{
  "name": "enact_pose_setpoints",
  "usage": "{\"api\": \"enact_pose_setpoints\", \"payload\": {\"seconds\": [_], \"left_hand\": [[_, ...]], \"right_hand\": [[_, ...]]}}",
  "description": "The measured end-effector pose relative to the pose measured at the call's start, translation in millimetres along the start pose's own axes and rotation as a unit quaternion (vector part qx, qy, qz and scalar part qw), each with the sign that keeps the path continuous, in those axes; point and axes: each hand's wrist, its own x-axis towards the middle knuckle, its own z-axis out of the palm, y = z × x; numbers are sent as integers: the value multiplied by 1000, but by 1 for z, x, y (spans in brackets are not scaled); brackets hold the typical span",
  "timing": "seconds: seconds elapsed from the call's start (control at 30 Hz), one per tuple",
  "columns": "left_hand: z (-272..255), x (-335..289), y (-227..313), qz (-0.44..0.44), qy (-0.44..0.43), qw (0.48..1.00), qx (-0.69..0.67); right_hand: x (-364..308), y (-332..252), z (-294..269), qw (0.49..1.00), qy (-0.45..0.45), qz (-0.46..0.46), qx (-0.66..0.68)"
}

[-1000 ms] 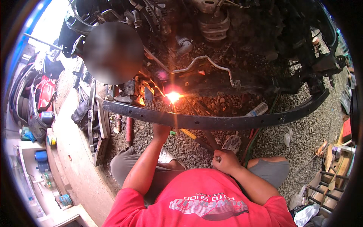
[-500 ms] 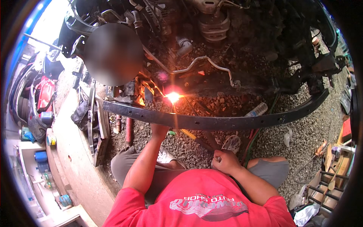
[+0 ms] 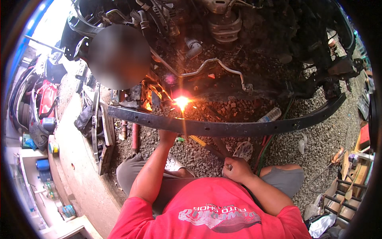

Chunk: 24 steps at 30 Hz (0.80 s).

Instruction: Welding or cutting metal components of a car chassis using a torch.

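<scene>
Head view shows a lettered shirt (image 3: 159, 221); right grip (image 3: 238, 169) clamps a rod (image 3: 229, 167); left grip (image 3: 168, 136), I can't tell.

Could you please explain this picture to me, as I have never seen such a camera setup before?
There is no machine here: a person works with two bare hands. A wide fisheye camera worn on the head looks down, so straight edges bend near the rim. The left hand reaches behind a curved black beam, which hides its fingers and anything they hold. Beyond the beam is a bright glare with sparks. The right hand is closed on what seems a dark bar. On the gravel lies a clear bottle.
</scene>
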Motion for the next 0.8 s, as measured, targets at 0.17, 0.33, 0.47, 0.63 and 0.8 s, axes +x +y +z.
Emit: {"api": "enact_pose_setpoints", "payload": {"seconds": [0.17, 0.33, 0.47, 0.63, 0.8], "left_hand": [[3, 3, 2, -8, 72, 992, -104], [5, 6, -4, -10, 24, 997, -70], [9, 2, -23, -23, -29, 998, -55], [18, 0, -27, -8, 21, 991, -132], [17, 0, -28, -27, -2, 988, -149]], "right_hand": [[2, -4, -4, 1000, -6, -4, 10], [2, -4, -5, 1000, -1, -6, 9], [3, -4, -3, 1000, -8, -4, 8], [3, 0, -2, 1000, -6, 0, 7], [3, 3, 0, 1000, -1, -13, 7]]}}
